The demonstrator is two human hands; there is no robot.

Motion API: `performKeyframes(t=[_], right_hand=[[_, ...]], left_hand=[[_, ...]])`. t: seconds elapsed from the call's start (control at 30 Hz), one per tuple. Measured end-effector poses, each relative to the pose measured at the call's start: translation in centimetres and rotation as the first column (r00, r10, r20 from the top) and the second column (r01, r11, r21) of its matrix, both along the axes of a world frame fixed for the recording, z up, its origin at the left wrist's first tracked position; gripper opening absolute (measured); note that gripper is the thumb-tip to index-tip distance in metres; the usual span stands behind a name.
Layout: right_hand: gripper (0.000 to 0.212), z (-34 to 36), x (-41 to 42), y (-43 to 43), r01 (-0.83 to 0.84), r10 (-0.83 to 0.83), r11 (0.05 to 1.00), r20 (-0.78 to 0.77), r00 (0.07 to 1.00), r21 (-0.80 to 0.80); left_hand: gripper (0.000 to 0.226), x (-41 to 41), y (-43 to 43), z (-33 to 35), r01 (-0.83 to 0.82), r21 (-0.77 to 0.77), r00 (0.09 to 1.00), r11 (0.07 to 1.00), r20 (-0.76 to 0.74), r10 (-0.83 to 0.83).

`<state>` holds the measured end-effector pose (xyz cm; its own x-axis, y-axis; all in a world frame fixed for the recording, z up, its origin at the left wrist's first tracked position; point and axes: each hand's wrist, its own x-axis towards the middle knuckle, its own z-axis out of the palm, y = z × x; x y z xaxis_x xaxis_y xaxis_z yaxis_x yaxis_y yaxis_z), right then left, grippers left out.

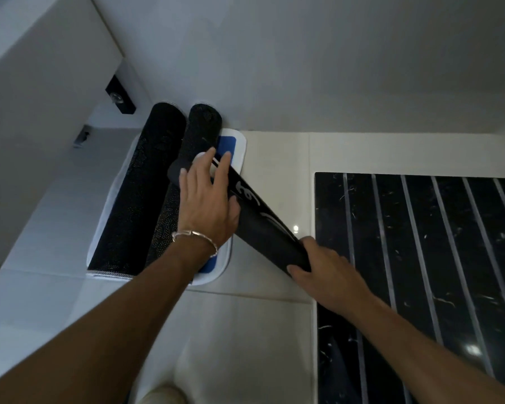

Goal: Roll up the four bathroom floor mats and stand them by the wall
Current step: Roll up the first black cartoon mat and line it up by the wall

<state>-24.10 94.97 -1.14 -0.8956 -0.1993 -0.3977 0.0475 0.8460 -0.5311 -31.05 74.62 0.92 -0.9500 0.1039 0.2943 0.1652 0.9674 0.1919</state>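
Note:
Two rolled black mats, one on the left (146, 182) and one beside it (200, 132), lean against the wall in the corner, standing on a flat white mat with a blue centre (236, 141). A third rolled black mat with white lettering (263, 225) slants from the corner toward me. My left hand (207, 205) lies on its upper part with straight fingers. My right hand (324, 266) grips its lower end, fingers curled round the roll.
A black marble floor panel with pale stripes (420, 258) fills the right. Pale floor tiles (245, 330) lie in front. A white cabinet side (41, 97) with a black fitting (120, 96) stands at the left. The white wall (303, 68) is behind.

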Motion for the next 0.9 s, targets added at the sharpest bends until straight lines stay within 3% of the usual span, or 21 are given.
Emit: performKeyframes(t=[0.13,0.27,0.4,0.5,0.57,0.67,0.8,0.9], right_hand=[[0.026,-0.4,1.1,-0.7,0.072,-0.067,0.992,0.051,0.996,-0.102],[0.027,-0.5,1.6,-1.5,0.105,-0.088,0.98,0.104,0.991,-0.17],[0.025,-1.2,2.5,-2.6,0.333,-0.259,0.892,0.259,0.931,-0.305],[0.03,-1.8,1.8,-3.7,0.471,-0.363,0.795,0.324,0.874,-0.381],[0.032,-2.0,0.5,-4.3,0.484,-0.381,0.771,0.309,0.871,-0.413],[0.03,-2.1,-1.7,-5.2,0.455,-0.354,0.76,0.293,0.888,-0.464],[0.023,-2.2,-3.6,-6.7,0.439,-0.306,0.723,0.322,0.896,-0.534],[0.025,-2.4,-5.1,-7.8,0.454,-0.278,0.672,0.368,0.887,-0.586]], left_hand=[[0.071,1.4,1.7,-1.7,-0.152,0.338,0.988,0.929,0.052,0.143],[0.076,1.7,2.2,-1.9,-0.2,0.526,0.979,0.827,0.14,0.148],[0.07,2.4,1.0,-2.6,-0.087,0.497,0.976,0.864,0.216,-0.026],[0.064,3.6,1.5,-3.3,-0.301,0.518,0.836,0.801,0.548,-0.04],[0.059,3.9,1.9,-4.0,-0.431,0.496,0.728,0.754,0.684,-0.034],[0.054,3.8,2.4,-4.8,-0.486,0.555,0.685,0.675,0.721,-0.099],[0.056,2.4,1.9,-4.9,-0.541,0.634,0.705,0.553,0.7,-0.113],[0.058,1.5,0.6,-4.7,-0.497,0.622,0.728,0.606,0.679,-0.1]])
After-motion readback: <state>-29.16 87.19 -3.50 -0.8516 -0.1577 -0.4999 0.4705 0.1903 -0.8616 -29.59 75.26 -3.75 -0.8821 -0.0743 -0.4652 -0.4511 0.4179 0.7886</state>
